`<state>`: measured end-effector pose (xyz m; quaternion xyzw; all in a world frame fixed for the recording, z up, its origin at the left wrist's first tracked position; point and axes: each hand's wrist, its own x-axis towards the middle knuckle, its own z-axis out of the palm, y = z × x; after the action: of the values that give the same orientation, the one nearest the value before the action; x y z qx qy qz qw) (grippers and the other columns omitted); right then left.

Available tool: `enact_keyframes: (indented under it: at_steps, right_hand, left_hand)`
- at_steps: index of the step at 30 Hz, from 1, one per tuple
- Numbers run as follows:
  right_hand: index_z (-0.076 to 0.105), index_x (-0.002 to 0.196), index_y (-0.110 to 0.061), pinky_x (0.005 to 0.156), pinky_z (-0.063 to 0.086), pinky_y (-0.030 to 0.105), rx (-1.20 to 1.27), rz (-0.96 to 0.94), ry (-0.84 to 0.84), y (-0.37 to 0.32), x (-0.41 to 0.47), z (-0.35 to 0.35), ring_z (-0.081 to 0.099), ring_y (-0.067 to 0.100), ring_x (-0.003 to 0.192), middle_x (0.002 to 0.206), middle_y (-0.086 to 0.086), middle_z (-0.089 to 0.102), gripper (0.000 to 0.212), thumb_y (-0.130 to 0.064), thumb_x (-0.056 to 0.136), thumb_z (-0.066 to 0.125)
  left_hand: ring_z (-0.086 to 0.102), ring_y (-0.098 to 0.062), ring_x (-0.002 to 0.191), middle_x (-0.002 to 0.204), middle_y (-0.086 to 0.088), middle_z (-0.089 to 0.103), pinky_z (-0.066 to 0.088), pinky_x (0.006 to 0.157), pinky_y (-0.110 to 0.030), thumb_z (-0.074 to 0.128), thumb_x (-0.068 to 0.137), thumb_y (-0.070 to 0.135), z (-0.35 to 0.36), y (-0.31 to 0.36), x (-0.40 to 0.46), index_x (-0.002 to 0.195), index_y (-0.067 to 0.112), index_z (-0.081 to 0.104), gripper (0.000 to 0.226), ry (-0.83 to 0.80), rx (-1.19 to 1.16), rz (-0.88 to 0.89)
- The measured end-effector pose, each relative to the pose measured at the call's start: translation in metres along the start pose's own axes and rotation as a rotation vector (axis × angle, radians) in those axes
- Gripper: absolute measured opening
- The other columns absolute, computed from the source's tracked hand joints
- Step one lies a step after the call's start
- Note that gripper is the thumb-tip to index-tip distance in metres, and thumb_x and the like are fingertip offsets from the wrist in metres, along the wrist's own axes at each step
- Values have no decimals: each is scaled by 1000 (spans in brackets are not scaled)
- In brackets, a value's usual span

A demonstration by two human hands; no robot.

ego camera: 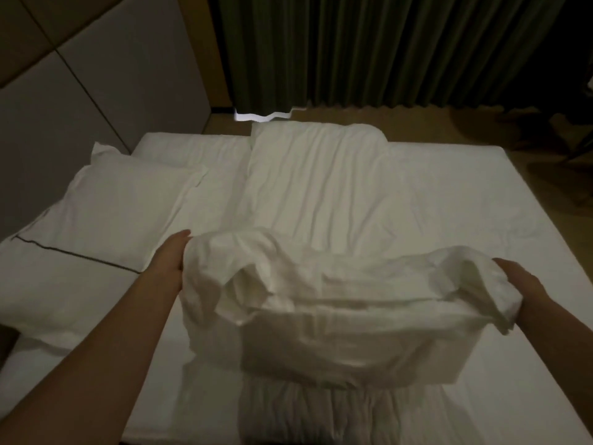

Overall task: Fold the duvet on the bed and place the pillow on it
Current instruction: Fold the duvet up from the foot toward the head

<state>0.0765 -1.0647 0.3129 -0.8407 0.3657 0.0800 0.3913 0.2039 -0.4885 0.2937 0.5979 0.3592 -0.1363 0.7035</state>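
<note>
A white duvet lies as a long strip down the middle of the bed, running from the far edge toward me. Its near end is lifted off the mattress as a bunched fold. My left hand holds the fold's left side, fingers hidden under the cloth. My right hand grips the fold's right side, with fabric draped over it. A white pillow rests on the bed's left side by the headboard. A second pillow, with a dark piping line, sits nearer to me.
A padded grey headboard runs along the left. Dark green curtains hang beyond the far edge of the bed, above a strip of tan floor. Bare mattress sheet shows to the right of the duvet.
</note>
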Motion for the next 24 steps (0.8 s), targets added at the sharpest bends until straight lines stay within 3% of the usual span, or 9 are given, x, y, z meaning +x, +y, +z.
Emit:
enact_keyframes:
  at_steps: [3, 4, 6, 8, 10, 13, 16, 20, 24]
  right_hand:
    - [75, 97, -11, 68, 57, 37, 1023, 180, -152, -41, 27, 6, 69, 27, 83, 111, 14, 70, 42, -38, 97, 43]
    - [72, 109, -9, 81, 57, 39, 1225, 199, -214, -54, 32, 14, 69, 28, 98, 114, 12, 69, 50, -49, 93, 47]
    - [34, 149, -17, 110, 37, 46, 1326, 185, -239, -64, 41, 38, 49, 27, 132, 135, 5, 51, 86, -67, 81, 51]
    - [13, 154, -36, 116, 21, 45, 1064, 91, -226, -55, 44, 68, 30, 17, 143, 151, -6, 33, 93, -74, 78, 51]
    - [12, 152, -42, 116, 19, 45, 653, -29, -242, -33, 44, 103, 22, 14, 146, 158, -12, 22, 79, -64, 88, 51]
    - [15, 155, -35, 117, 20, 36, 226, -146, -277, 18, 58, 145, 23, 15, 146, 161, -8, 20, 75, -49, 93, 55]
    - [20, 153, -33, 118, 22, 40, -120, -295, -306, 56, 79, 176, 22, 20, 147, 161, 1, 22, 78, -48, 89, 62]
    - [28, 150, -38, 111, 32, 45, -334, -505, -197, 45, 145, 203, 33, 32, 141, 156, 5, 34, 77, -51, 84, 66]
    - [24, 152, -30, 109, 33, 50, -543, -779, -21, -11, 244, 231, 43, 36, 135, 147, 8, 48, 100, -66, 67, 62]
  left_hand:
    - [63, -30, 97, 108, -15, 64, 51, 85, -38, 47, 96, 13, 54, 29, 13, 96, 3, 65, 20, 77, -108, 60]
    - [64, -30, 93, 111, -15, 64, 52, 85, -38, 45, 96, 12, 66, 32, 19, 95, 5, 64, 20, 73, -192, 58]
    - [59, -28, 119, 139, -13, 54, 47, 101, -40, 42, 99, 23, 79, 23, 31, 122, 7, 56, 31, 61, -393, 45]
    - [46, -31, 133, 150, -13, 40, 40, 108, -45, 42, 100, 36, 88, -9, 41, 148, 15, 36, 53, 101, -367, -3]
    - [48, -30, 126, 149, -12, 41, 39, 106, -46, 40, 101, 42, 94, -54, 40, 152, 28, 30, 54, 157, -158, 37]
    - [49, -23, 124, 145, 0, 45, 39, 108, -43, 48, 101, 38, 110, -121, 38, 155, 38, 19, 61, 150, 472, 236]
    - [47, -27, 136, 154, -3, 41, 37, 112, -38, 56, 97, 41, 122, -162, 57, 155, 40, 17, 70, -57, 913, 448]
    - [24, -26, 149, 162, 9, 25, 30, 117, -48, 31, 80, 79, 138, -158, 133, 144, 64, -11, 78, -135, 1285, 661]
    - [15, -26, 152, 163, 9, 24, 23, 118, -52, 66, 70, 74, 172, -109, 225, 138, 64, -23, 112, -179, 1552, 794]
